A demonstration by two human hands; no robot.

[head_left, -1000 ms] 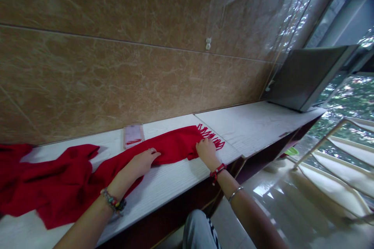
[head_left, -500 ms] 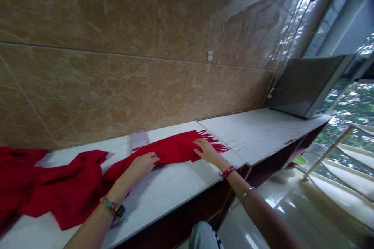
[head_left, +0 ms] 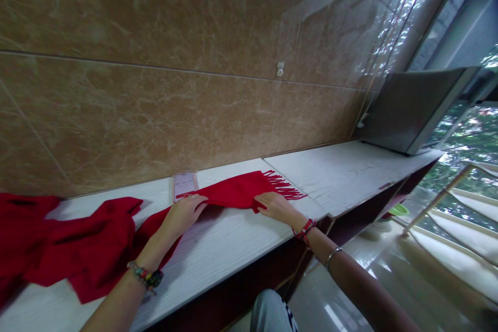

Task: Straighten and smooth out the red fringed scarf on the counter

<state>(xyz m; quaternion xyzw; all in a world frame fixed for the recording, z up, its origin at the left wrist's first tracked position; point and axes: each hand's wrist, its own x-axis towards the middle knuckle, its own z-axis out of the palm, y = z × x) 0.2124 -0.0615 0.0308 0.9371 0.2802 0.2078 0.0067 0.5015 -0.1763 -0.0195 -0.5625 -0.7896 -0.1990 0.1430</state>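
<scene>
Red scarf [head_left: 241, 187] lies along the white counter [head_left: 221, 238]; left hand [head_left: 185, 213] pinches its near edge; right hand [head_left: 279, 208] grips the corner by the fringe [head_left: 285, 187]; even tension between them should keep that edge straight.

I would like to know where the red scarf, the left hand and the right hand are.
Red scarf [head_left: 235, 189]: head view, on its smooth stretch between the hands.
Left hand [head_left: 185, 213]: head view, on its back.
Right hand [head_left: 277, 206]: head view, on its back.

Red fringed scarf [head_left: 235, 189], partly crumpled
</scene>
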